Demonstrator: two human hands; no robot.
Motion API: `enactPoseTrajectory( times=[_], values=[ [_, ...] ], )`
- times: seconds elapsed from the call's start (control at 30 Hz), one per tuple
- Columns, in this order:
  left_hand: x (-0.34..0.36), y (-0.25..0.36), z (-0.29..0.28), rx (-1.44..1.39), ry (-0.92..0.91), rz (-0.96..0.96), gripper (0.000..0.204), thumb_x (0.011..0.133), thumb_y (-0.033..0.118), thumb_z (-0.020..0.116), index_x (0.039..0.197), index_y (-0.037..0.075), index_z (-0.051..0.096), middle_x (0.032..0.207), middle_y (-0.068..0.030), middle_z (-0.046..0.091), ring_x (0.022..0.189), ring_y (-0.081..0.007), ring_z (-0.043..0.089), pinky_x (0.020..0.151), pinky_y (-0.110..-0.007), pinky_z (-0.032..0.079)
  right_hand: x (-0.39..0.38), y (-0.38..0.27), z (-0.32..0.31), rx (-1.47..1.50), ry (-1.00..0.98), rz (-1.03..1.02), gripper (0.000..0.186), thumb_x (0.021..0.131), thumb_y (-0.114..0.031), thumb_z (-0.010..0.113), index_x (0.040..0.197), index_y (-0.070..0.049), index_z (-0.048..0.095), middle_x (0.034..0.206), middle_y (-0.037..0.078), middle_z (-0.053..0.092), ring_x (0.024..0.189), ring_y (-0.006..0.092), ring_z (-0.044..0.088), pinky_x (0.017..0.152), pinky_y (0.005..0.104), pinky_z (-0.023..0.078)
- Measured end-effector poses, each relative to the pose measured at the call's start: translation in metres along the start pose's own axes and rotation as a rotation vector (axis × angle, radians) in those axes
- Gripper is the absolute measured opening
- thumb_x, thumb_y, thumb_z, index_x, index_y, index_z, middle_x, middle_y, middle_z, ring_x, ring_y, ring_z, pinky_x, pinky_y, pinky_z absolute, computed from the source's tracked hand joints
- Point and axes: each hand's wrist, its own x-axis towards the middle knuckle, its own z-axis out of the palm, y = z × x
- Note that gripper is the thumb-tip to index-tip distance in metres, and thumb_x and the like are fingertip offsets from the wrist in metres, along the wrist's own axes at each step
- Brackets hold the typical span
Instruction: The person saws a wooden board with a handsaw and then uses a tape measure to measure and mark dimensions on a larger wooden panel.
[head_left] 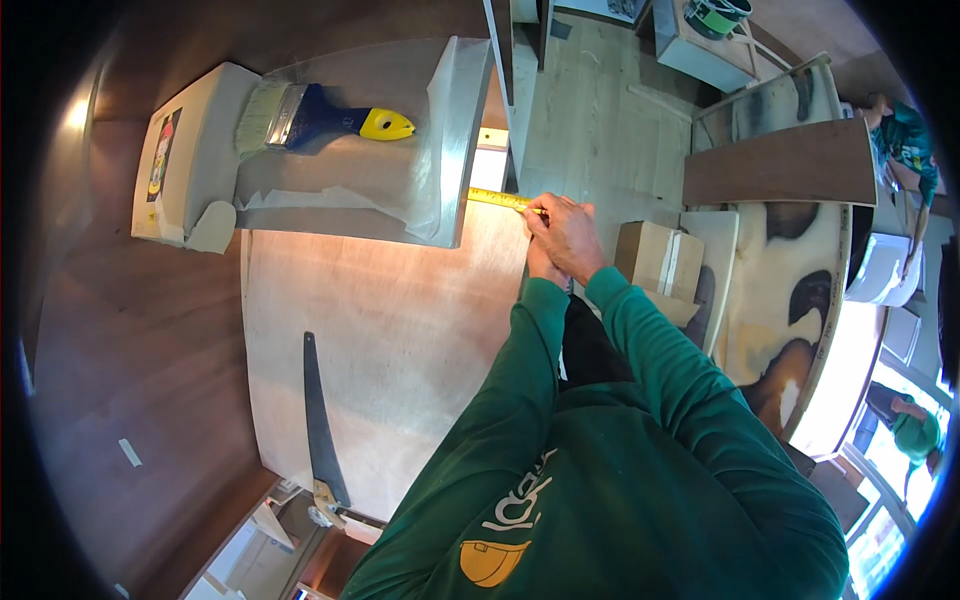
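Observation:
A yellow tape measure blade (pixel 495 198) runs from beside the grey-edged panel (pixel 470 150) to my hands. My right hand (pixel 572 238) is closed at the near end of the blade, its fingers bent together there. My left hand (pixel 543 264) lies under and against the right one; its fingers are mostly hidden, and no tape case shows. Both hands are over the right edge of a pale plywood board (pixel 400 300). On top of the panel rests a wide paintbrush (pixel 325 115) with a blue and yellow handle, pale bristles pointing left.
A handsaw (pixel 320 410) lies on the plywood. Left of the paintbrush stands a white box (pixel 190 150). To my right are a cardboard box (pixel 660 262), leaning stained panels (pixel 780 270) and a brown board (pixel 780 165). Two other people in green appear at the far right.

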Motion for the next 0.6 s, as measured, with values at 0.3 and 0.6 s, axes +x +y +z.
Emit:
enactPoseTrajectory(
  times=[0.3, 0.6],
  values=[
    [0.0027, -0.0002, 0.0002, -0.004, -0.003, -0.003, 0.029, 0.106, 0.036, 0.060, 0.118, 0.010, 0.063, 0.108, -0.0027, 0.067, 0.102, -0.0160, 0.067, 0.085, -0.033, 0.058, 0.0003, -0.0018, -0.0018, 0.005, -0.026, 0.008, 0.022, 0.099, -0.029, 0.064, 0.102, -0.008, 0.068, 0.093, 0.011, 0.072, 0.094, 0.0272, 0.067, 0.086, 0.0413, 0.039],
    [0.0039, -0.0020, 0.0019, 0.003, -0.001, -0.013, 0.029, 0.106, 0.037, 0.060, 0.117, 0.010, 0.063, 0.108, -0.0028, 0.067, 0.102, -0.0159, 0.067, 0.085, -0.033, 0.058, 0.0002, -0.0013, -0.0017, -0.011, -0.032, 0.006, 0.022, 0.100, -0.029, 0.063, 0.103, -0.008, 0.068, 0.093, 0.011, 0.073, 0.093, 0.0270, 0.067, 0.087, 0.0406, 0.039]
  ],
)
